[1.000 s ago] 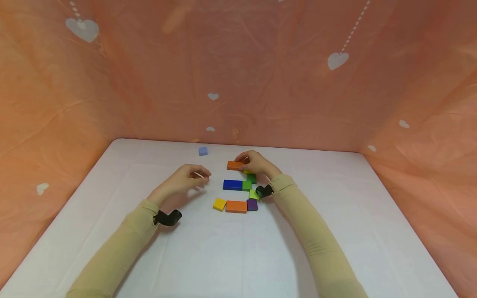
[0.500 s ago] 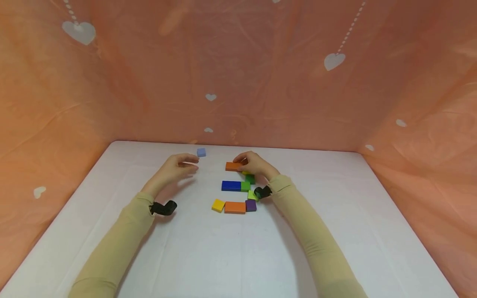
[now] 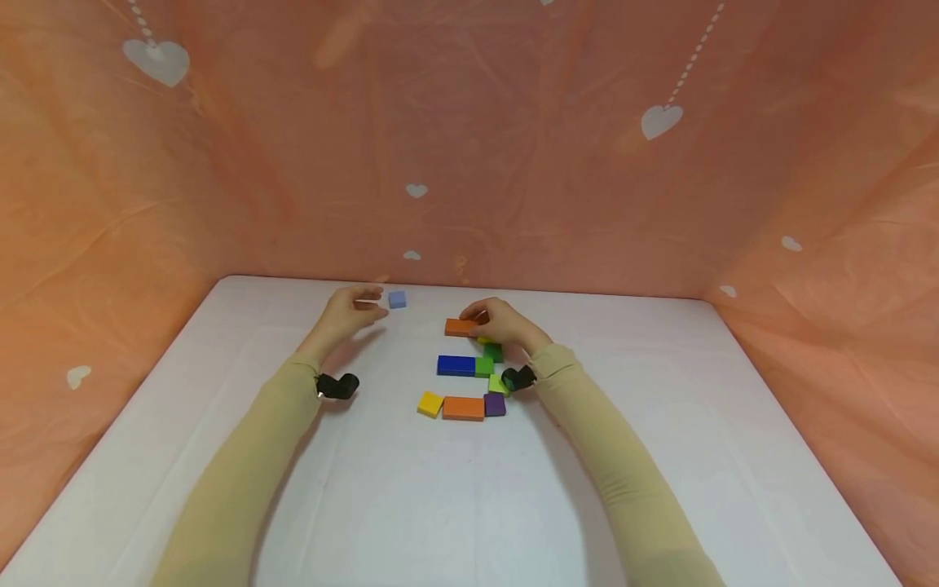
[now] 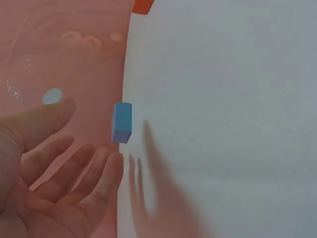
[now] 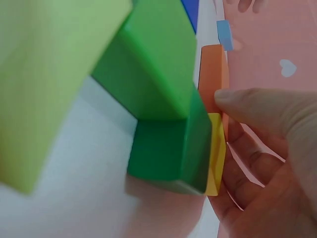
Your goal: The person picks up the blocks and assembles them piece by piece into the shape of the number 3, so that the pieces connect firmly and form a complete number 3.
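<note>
In the head view my left hand [image 3: 347,315] hovers at the back of the table, just left of a small light-blue block [image 3: 397,299]. Its fingers are apart and hold nothing; the left wrist view shows the light-blue block [image 4: 122,122] just beyond the fingertips. My right hand [image 3: 504,322] pinches the far orange block [image 3: 457,327], its thumb on the near side and fingers behind. A yellow block [image 5: 216,156] sits against that orange block [image 5: 212,74] in the right wrist view, beside a dark green block [image 5: 158,148]. My right hand partly hides the yellow one.
Nearer lie a blue block [image 3: 456,365], a green block [image 3: 484,366], a lime block [image 3: 498,385], a purple block [image 3: 495,404], a second orange block [image 3: 463,408] and a tilted yellow block [image 3: 429,403]. An orange curtain [image 3: 469,163] rises behind the white table [image 3: 381,505].
My left hand has moved back and left across the table, from beside the blue block's row to the light-blue block. My right hand stays at the far orange block.
</note>
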A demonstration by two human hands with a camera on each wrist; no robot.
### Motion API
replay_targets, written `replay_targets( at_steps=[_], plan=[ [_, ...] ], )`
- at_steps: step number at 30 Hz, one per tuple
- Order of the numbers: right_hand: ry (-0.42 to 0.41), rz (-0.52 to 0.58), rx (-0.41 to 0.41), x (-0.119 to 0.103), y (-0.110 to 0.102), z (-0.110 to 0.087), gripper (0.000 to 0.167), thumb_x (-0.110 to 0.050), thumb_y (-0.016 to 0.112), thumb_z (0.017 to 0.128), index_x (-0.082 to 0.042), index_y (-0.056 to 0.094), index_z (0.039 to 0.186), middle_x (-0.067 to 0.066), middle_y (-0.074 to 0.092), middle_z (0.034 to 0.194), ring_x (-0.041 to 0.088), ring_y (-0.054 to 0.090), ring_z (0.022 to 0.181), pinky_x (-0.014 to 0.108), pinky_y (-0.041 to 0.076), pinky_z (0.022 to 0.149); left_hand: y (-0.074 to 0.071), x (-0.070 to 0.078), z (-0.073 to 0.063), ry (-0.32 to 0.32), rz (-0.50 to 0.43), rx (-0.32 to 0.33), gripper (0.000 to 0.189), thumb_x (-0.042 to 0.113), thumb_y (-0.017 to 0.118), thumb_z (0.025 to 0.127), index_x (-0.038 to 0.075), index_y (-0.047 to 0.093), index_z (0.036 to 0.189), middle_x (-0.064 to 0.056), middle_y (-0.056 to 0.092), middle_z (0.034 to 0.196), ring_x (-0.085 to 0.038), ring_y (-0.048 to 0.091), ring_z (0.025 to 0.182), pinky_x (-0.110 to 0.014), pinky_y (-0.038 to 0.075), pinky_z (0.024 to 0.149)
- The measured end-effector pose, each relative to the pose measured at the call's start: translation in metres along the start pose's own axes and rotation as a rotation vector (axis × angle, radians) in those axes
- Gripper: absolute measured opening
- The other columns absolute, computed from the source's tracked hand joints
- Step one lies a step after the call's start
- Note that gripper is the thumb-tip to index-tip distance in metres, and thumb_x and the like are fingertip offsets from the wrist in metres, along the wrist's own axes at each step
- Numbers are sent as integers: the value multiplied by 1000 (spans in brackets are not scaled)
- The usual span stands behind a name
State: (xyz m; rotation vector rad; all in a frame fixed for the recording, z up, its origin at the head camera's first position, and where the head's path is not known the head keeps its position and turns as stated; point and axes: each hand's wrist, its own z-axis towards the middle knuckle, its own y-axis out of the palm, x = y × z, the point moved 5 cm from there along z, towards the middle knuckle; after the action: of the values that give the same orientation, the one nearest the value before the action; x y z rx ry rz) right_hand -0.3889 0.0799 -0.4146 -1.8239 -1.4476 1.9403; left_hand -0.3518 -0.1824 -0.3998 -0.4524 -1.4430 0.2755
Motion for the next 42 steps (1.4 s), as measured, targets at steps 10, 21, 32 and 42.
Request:
replay_targets(
  at_steps=[10,21,32,42],
  plan=[
    [2,4,4,3,-2,0,27,-8,64,92,-8,65,119,6,60,118,24,52,107,35,44,95,5,-12,18,-32,-33,39,50,3,66,89,-9,47,134,-21,47,139,-38,50,119,-43,47,91],
    [-2,-13,-2,2,-3,-1,29,-9,65,91,-8,64,120,8,59,120,25,52,109,35,43,97,12,-16,27,-101,-133,108,45,-2,62,90,-13,47,131,-25,47,136,-35,49,119,-36,49,88],
    [-2,-4,-11,3,-2,-1,28,-9,65,91,-8,65,119,7,60,120,24,52,106,32,46,93,17,-16,32,-110,-101,112,45,0,63,90,-12,49,131,-10,38,149,-33,45,121,-22,46,85],
    [4,15,-20,4,-1,0,31,-9,65,91,-8,64,122,7,60,118,23,54,105,28,49,86,20,-14,34,-110,-65,109,45,-4,66,86,-14,51,127,-12,37,149,-34,47,121,-39,39,100]
  ],
)
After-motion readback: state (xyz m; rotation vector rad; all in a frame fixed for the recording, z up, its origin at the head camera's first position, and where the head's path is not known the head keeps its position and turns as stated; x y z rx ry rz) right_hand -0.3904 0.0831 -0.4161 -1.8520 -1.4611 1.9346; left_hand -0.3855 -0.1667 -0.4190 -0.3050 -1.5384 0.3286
